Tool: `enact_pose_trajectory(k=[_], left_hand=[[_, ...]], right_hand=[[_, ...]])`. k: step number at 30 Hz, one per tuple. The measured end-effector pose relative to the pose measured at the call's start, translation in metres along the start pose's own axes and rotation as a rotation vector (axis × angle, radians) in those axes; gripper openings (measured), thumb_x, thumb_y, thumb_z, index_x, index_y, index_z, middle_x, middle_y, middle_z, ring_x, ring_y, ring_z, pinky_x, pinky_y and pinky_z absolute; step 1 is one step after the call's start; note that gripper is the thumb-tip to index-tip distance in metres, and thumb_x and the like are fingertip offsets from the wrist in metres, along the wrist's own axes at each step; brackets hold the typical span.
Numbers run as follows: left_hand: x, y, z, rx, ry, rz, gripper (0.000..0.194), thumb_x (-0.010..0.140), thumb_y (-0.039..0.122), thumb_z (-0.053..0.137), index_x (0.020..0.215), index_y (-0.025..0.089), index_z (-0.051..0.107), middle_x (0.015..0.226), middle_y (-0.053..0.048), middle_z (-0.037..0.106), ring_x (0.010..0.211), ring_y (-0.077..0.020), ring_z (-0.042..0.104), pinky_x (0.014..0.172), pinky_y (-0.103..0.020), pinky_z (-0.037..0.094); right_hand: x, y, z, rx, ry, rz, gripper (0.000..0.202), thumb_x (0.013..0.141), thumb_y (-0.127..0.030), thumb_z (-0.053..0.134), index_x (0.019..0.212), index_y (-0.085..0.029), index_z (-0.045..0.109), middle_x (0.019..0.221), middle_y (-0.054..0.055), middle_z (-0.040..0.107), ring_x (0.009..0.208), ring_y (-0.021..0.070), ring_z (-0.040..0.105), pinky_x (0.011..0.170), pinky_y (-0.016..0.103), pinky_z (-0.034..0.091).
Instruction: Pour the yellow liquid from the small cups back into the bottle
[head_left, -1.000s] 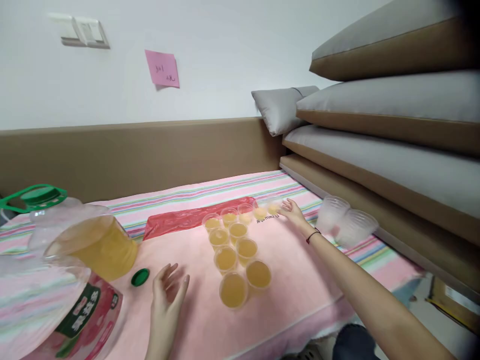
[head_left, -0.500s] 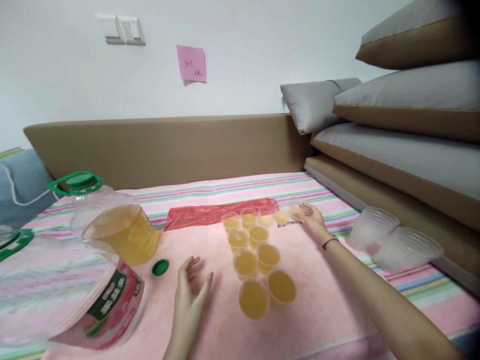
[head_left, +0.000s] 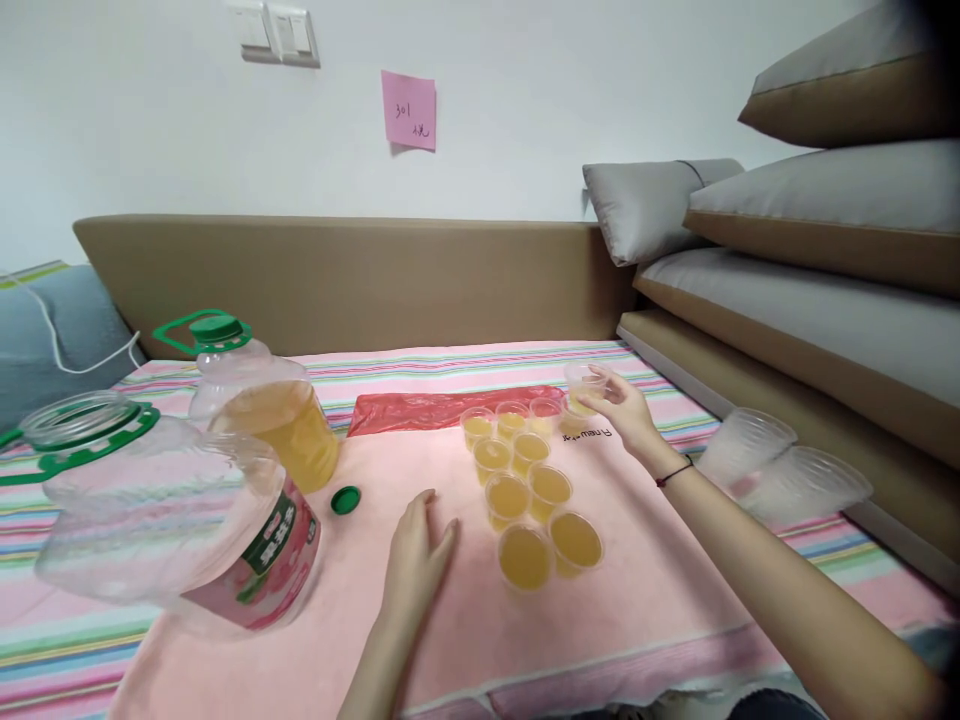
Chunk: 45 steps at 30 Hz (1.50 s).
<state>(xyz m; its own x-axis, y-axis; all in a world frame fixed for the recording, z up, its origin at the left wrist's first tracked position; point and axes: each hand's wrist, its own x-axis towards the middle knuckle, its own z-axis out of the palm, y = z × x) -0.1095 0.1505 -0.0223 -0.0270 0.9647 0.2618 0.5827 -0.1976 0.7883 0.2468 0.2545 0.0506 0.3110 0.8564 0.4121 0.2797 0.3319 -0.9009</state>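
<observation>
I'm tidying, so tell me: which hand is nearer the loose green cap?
Left. The left hand is just right of the cap; the right hand is past the cups, farther off.

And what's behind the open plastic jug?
A green-capped plastic jug holding yellowish liquid. The open plastic jug covers its lower left part, so I can't make out its base there.

"What's along the top of the frame?"
"A white wall (head_left: 510, 60), with light switches (head_left: 276, 35) at upper left and a pink note (head_left: 409, 112) right of them."
"Below it?"
"A long brown panel (head_left: 352, 280) across the middle."
"And far right?"
"Grey-and-brown cushions (head_left: 817, 226) in a stack, a grey pillow (head_left: 645, 205) beside them."
</observation>
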Motion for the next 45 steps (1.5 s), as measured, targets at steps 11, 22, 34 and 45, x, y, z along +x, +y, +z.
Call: enact_pose_trajectory(k=[11,22,34,45], left_hand=[[-0.003,0.011,-0.003,0.311,-0.250,0.141,0.045,0.088,0.020,0.052,0.131,0.008,0.055,0.130,-0.018,0.063,0.121,-0.0318,0.058,0.105,-0.048,0.047],[-0.004,0.019,-0.014,0.314,-0.285,0.065,0.048,0.089,0.021,0.053,0.134,0.007,0.054,0.133,-0.018,0.062,0.123,-0.0313,0.057,0.107,-0.045,0.045],[-0.004,0.016,-0.012,0.287,-0.255,0.064,0.047,0.088,0.022,0.052,0.133,0.010,0.055,0.133,-0.018,0.063,0.124,-0.0320,0.058,0.105,-0.047,0.046],[-0.005,0.019,-0.015,0.298,-0.266,0.036,0.048,0.088,0.023,0.051,0.134,0.010,0.055,0.132,-0.017,0.063,0.125,-0.0311,0.057,0.107,-0.044,0.044]], right_hand=[[-0.001,-0.008,0.041,-0.261,-0.145,-0.148,0.067,0.060,-0.033,0.082,0.124,-0.021,0.069,0.126,0.011,0.066,0.113,0.0306,0.062,0.101,0.049,0.048],[0.009,-0.006,0.045,-0.529,-0.209,-0.283,0.059,0.064,-0.023,0.079,0.122,-0.023,0.070,0.118,0.011,0.065,0.109,0.0313,0.061,0.097,0.051,0.050],[0.015,-0.009,0.053,-0.681,-0.215,-0.389,0.064,0.065,-0.016,0.074,0.128,-0.025,0.067,0.117,0.008,0.064,0.110,0.0320,0.056,0.103,0.051,0.043],[0.015,-0.012,0.057,-0.721,-0.218,-0.458,0.063,0.067,-0.015,0.068,0.129,-0.025,0.067,0.113,0.007,0.063,0.104,0.0309,0.054,0.098,0.048,0.046]])
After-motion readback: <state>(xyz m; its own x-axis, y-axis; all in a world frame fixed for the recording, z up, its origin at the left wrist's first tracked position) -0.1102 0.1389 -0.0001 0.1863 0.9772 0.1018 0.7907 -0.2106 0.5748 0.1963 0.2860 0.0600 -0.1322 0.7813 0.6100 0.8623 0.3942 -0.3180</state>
